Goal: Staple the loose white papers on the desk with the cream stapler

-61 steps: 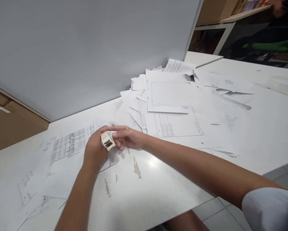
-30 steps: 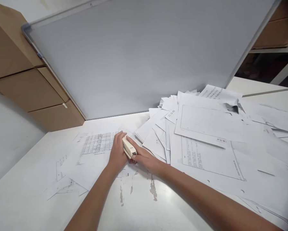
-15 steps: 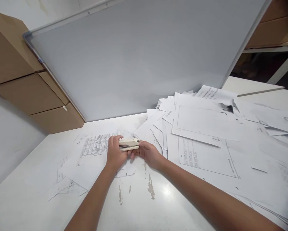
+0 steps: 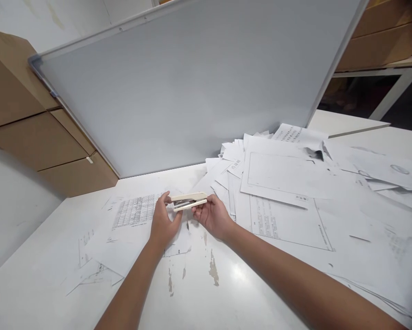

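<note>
A cream stapler is held level above the white table, between both hands. My left hand grips its left end with thumb and fingers. My right hand pinches its right end. Just below and left of the hands lies a sheet printed with a grid table, on top of other loose sheets.
A big heap of loose printed papers covers the table's right half. A large whiteboard leans at the back. Brown cardboard boxes stand at the left. Chipped marks spot the tabletop near me.
The stapler has been lifted off the papers and turned level, now held by its two ends. The view has tilted up from the table towards the whiteboard.
</note>
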`<state>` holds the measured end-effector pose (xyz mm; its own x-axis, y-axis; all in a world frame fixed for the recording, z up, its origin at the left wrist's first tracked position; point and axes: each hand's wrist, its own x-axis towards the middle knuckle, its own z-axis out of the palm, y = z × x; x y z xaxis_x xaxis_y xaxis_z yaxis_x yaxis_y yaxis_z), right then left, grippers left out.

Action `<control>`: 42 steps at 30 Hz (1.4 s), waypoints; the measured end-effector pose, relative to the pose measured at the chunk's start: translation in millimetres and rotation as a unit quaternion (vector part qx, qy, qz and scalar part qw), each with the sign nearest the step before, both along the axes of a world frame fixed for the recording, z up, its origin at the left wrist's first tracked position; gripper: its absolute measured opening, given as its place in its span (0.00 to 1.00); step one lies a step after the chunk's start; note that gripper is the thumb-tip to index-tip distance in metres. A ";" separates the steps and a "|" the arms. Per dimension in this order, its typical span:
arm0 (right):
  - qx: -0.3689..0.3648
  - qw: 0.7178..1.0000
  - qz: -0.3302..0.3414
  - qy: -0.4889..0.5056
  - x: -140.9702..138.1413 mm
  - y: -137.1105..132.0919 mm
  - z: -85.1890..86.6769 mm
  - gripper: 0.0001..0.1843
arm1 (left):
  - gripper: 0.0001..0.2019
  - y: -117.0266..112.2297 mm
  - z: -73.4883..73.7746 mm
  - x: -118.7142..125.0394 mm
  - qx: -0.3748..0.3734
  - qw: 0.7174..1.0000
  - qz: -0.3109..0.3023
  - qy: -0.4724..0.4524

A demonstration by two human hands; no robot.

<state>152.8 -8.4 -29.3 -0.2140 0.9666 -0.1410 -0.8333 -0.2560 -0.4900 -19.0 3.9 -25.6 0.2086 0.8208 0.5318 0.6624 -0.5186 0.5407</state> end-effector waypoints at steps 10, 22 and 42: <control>-0.013 1.000 0.006 -0.007 1.1 0.2 2.9 0.11 | 0.27 -1.2 2.3 -0.2 -0.073 0.997 -0.029 -0.007; 0.004 1.000 0.006 -0.006 -1.1 2.2 -0.5 0.11 | 0.22 -1.0 3.6 -1.3 -0.120 0.991 -0.027 -0.047; 0.003 0.999 0.009 -0.040 -3.4 1.4 -5.1 0.12 | 0.45 9.4 -11.1 -6.8 -0.100 0.979 0.126 0.127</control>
